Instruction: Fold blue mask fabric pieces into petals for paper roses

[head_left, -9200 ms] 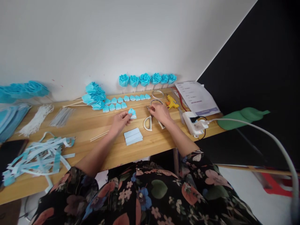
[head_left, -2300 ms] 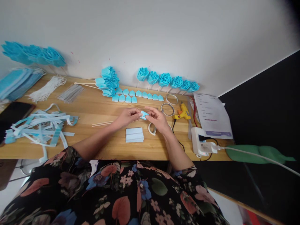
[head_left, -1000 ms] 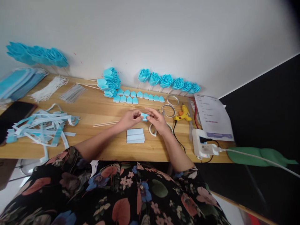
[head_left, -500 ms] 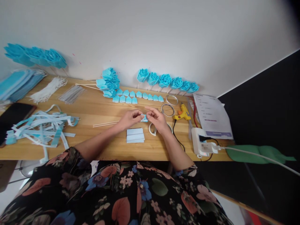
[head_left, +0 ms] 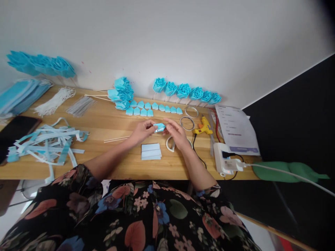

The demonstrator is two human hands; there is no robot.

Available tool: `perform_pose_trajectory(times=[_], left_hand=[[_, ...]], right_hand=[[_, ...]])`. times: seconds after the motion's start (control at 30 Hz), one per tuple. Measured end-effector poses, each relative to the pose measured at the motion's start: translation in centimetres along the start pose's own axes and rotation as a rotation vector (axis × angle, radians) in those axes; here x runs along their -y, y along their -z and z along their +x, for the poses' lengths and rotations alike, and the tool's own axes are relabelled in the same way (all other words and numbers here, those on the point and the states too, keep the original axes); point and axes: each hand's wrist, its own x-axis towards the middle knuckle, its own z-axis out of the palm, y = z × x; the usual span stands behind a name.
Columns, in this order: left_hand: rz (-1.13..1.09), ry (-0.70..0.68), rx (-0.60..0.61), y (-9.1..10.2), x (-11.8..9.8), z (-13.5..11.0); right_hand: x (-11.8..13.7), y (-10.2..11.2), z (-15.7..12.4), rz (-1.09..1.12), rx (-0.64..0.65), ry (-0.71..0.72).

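Between my two hands is a small folded blue petal piece [head_left: 159, 128], held above the table. My left hand [head_left: 142, 131] pinches its left end between thumb and fingers. My right hand [head_left: 176, 132] is closed on its right tip. Just below lies a small stack of pale blue cut rectangles [head_left: 151, 152]. Beyond my hands, rows of folded blue petals [head_left: 143, 112] lie flat near a bundle of blue flowers [head_left: 121, 92] on sticks. A white tape roll [head_left: 171, 144] is partly hidden behind my right wrist.
A yellow glue gun [head_left: 203, 126] and two rings [head_left: 187, 123] lie to the right, near a white power strip [head_left: 222, 158]. Blue cut strips [head_left: 49, 143], a phone [head_left: 19, 127], grey wires [head_left: 80, 105] and white cords [head_left: 54, 101] lie left. Blue flowers [head_left: 184, 90] lean on the wall.
More of the folded blue piece now shows between my hands. My right fingers have shifted to its right tip, and my left hand has moved slightly left.
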Motion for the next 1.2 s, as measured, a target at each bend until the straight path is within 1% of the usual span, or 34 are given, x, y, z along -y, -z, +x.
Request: perform_pose_trajectory(times=[0.13,0.23,0.3,0.47,0.63,0.77,0.9,1.0,1.1,1.2], left_hand=[[-0.013,0.002,0.005,-0.1,0.0,-0.1],[0.029,0.013,0.055,0.0,-0.2,-0.2],[0.081,-0.005,0.078,0.0,-0.2,-0.3],[0.169,-0.064,0.049,-0.2,0.3,0.0],[0.151,-0.066,0.084,-0.1,0.2,0.1],[0.132,-0.065,0.072,-0.1,0.2,0.0],[0.108,-0.058,0.062,-0.2,0.4,0.0],[0.103,-0.051,0.069,-0.3,0.4,-0.1],[0.099,-0.051,0.082,-0.3,0.2,-0.1],[0.071,-0.043,0.103,-0.2,0.2,-0.1]], right_hand=[[0.1,-0.2,0.0,0.026,0.035,-0.001],[0.2,-0.3,0.0,0.009,0.013,0.008],[0.3,-0.3,0.0,-0.010,-0.004,0.016],[0.0,-0.4,0.0,-0.027,0.024,0.027],[-0.3,-0.3,0.0,-0.042,0.026,0.060],[0.0,-0.1,-0.1,-0.057,0.013,0.060],[0.0,-0.1,-0.2,-0.022,0.083,0.042],[-0.5,-0.2,-0.2,-0.055,0.115,0.044],[-0.8,-0.2,-0.1,-0.114,0.107,0.046],[-0.7,-0.1,-0.1,-0.102,0.088,0.039]])
